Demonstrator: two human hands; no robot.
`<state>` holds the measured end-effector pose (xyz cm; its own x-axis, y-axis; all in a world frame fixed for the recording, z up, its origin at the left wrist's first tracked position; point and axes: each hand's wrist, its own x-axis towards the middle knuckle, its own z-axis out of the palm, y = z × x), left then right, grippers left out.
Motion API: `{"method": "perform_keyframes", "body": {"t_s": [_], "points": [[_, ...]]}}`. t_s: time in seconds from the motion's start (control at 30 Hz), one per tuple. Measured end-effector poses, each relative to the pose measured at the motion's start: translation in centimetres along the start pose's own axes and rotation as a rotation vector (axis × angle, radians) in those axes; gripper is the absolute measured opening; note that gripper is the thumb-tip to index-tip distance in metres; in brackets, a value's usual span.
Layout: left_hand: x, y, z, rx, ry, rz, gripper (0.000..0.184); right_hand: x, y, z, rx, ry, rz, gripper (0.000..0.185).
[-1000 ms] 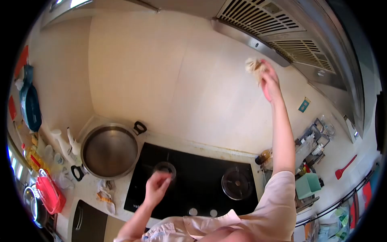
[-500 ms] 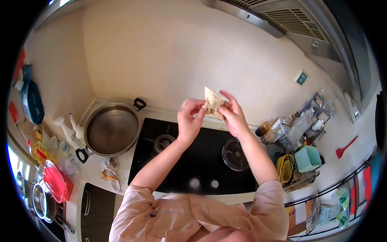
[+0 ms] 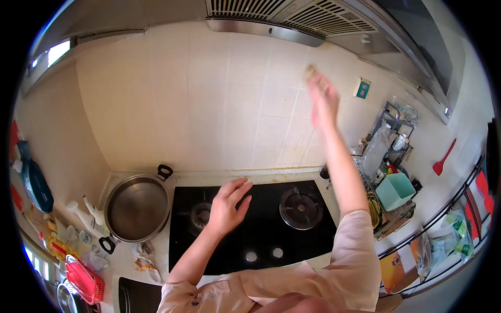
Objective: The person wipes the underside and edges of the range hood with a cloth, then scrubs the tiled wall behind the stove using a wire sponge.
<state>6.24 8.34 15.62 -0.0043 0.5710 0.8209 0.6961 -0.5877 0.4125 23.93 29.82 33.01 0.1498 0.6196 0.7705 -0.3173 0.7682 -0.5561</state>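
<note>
1. Head view: the cloth point(image 3: 311, 69) lay at the right hand's point(image 3: 324, 97) fingertips, before the upper wall point(image 3: 224, 104); blur hid its long axis and any wall contact.
2. The right fingers gripped it; the left hand point(image 3: 227, 206), farther away, hung loosely spread and bare above the hob point(image 3: 261, 227).
3. Half a second earlier, both hands met at the cloth.

Wide steel pot point(image 3: 136, 208) left, red basket point(image 3: 85, 280) near-left of it. Mint-green container point(image 3: 395, 193) right, red spatula point(image 3: 439, 166) farther right.
</note>
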Motion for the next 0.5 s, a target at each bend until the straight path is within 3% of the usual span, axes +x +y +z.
{"method": "perform_keyframes", "body": {"t_s": [0.1, 0.17, 0.37, 0.5], "points": [[-1.0, 0.0, -0.3, 0.004, -0.026, -0.037, 0.032, 8.5, -2.7, 0.7, 0.081, 0.089, -0.196, 0.036], [-1.6, -0.3, -0.1, 0.016, -0.020, -0.060, 0.033, 12.2, -3.5, 1.9, 0.164, 0.180, -0.198, 0.033], [-2.5, -1.1, 0.3, 0.029, -0.045, -0.109, 0.031, 15.0, -5.1, 7.5, 0.307, 0.264, -0.418, 0.018], [-3.0, -1.5, 0.3, 0.011, -0.070, -0.128, 0.030, 18.0, -3.1, 7.7, 0.291, 0.272, -0.511, 0.018]]}}
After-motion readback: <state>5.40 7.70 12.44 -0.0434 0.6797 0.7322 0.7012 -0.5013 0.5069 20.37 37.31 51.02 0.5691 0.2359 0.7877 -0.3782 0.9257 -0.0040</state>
